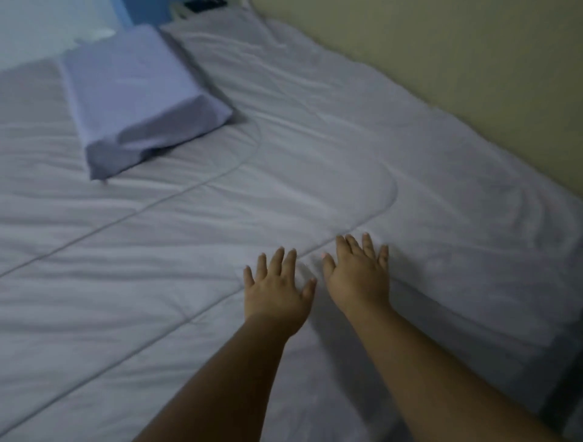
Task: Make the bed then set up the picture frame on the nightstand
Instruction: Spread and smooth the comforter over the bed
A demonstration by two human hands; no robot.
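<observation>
Quilt [157, 268], pale grey and creased (curved stitching), spreads under left hand [277, 291] and right hand [358, 279], fingers [290, 263] straight, grasping nothing.

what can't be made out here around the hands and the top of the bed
Head view: dark object at the top edge, cut off by the frame and blurred; what it is cannot be told.
Head view: left hand and right hand, fingers spread over the quilt; blur hides whether they press it or hover.
Head view: dark gap between quilt and wall, bottom right, too dim to read.
</observation>
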